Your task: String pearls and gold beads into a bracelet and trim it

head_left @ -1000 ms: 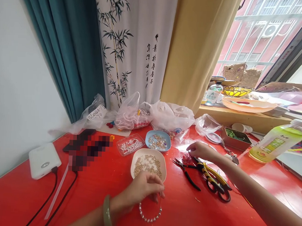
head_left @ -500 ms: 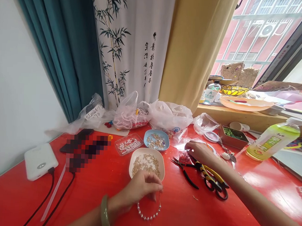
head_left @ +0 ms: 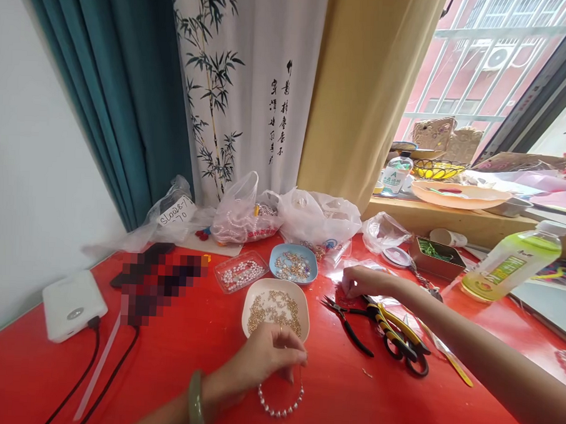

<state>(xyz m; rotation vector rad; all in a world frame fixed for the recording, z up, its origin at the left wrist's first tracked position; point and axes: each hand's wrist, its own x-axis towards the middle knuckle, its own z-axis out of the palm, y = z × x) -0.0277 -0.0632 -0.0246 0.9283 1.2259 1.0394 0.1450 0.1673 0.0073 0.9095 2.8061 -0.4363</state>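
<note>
My left hand (head_left: 277,355), with a green bangle at the wrist, pinches the end of a pearl bracelet (head_left: 280,414) that hangs in a curve above the red table. Just behind it sits a cream dish (head_left: 302,300) of gold beads. My right hand (head_left: 356,281) is low over a small red packet (head_left: 345,297) beyond the pliers, fingers bent down; whether they hold anything is hidden. Black-handled pliers (head_left: 350,330) and yellow-black pliers (head_left: 399,333) lie just in front of it.
A blue dish (head_left: 273,271) and a clear tray (head_left: 218,281) hold beads. Plastic bags (head_left: 318,213) line the back. A green tin (head_left: 437,265) and a drink bottle (head_left: 510,259) stand right; a white device (head_left: 75,306) with cables lies left.
My right hand has shifted slightly left and down, its fingers now bent over the red packet. A yellow-tipped strip shows beside the right forearm. My left hand keeps its pinch on the bracelet.
</note>
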